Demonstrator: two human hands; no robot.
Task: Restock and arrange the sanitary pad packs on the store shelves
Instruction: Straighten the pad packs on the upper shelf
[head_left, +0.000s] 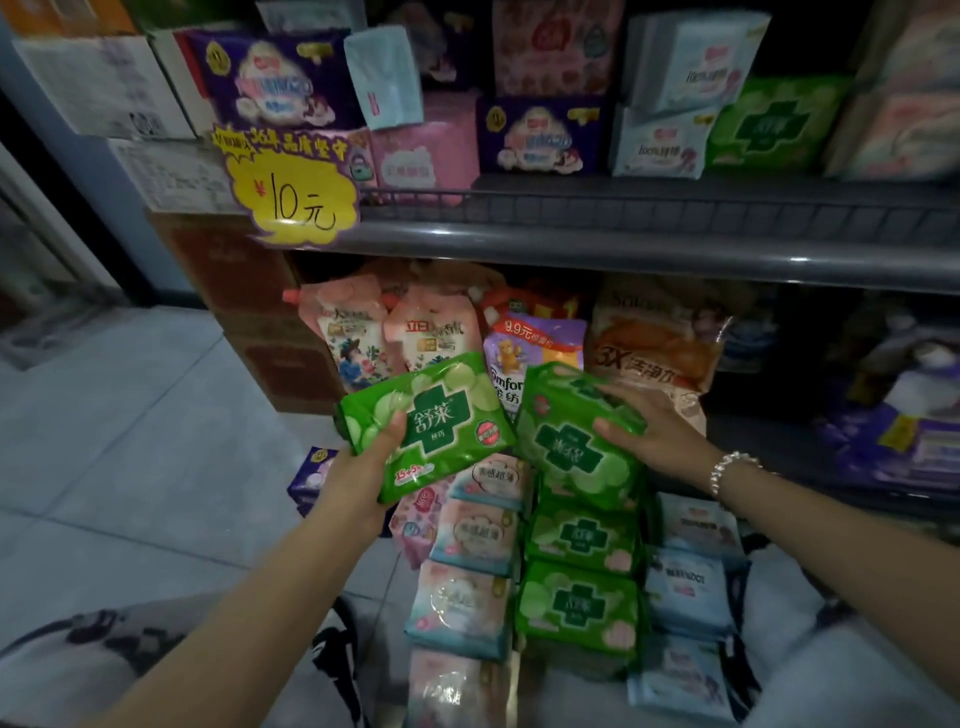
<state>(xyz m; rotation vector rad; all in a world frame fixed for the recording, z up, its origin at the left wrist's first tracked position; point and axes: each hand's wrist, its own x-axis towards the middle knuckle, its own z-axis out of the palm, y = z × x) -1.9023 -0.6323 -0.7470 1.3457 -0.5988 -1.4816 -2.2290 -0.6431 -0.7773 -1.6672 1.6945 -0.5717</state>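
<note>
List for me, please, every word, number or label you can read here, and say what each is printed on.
"¥10元": yellow price sign on the upper shelf edge.
"舒莱" and "15+5": green pack in the left hand.
"9.9元": purple pouch on the lower shelf.
"3X": orange bag beside it.
"100%": white pack on the upper shelf.
Print on the other packs is too blurred to read.

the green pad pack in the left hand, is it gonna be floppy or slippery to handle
The green pad pack probably gives a little: it looks soft where the left hand grips its corner. The glossy film shows glare, so it may be slippery. It stays flat though held by one corner, so it is likely light and fairly firm.
</note>
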